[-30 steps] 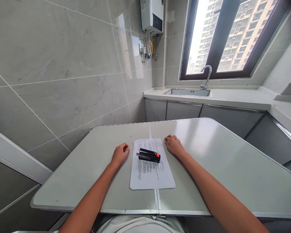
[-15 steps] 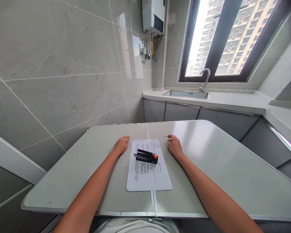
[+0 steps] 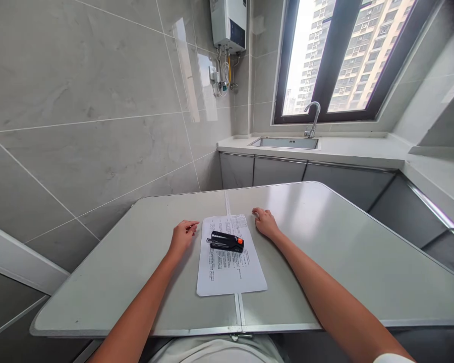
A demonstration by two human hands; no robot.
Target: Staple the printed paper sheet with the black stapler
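Observation:
A stack of printed paper (image 3: 227, 280) lies over the seam of the table, and a black stapler (image 3: 227, 242) with an orange-red mark rests across its upper half, touched by neither hand. My left hand (image 3: 183, 233) is just left of the sheets, a little raised, its fingers apart and pointing toward the paper's edge. To the right of the paper's top corner, my right hand (image 3: 265, 221) is low at the tabletop with its index finger stretched out. Whatever lies under its fingertips is hidden.
The pale folding table (image 3: 325, 267) has a metal-edged seam down its middle. Behind it are a counter with a sink (image 3: 285, 143) and a faucet (image 3: 314, 118). A water heater (image 3: 229, 25) hangs on the tiled wall beside a window.
My left hand has lifted from the table and turned its fingers toward the paper. My right hand has shifted left, over the spot where small bits lay. The view has moved slightly.

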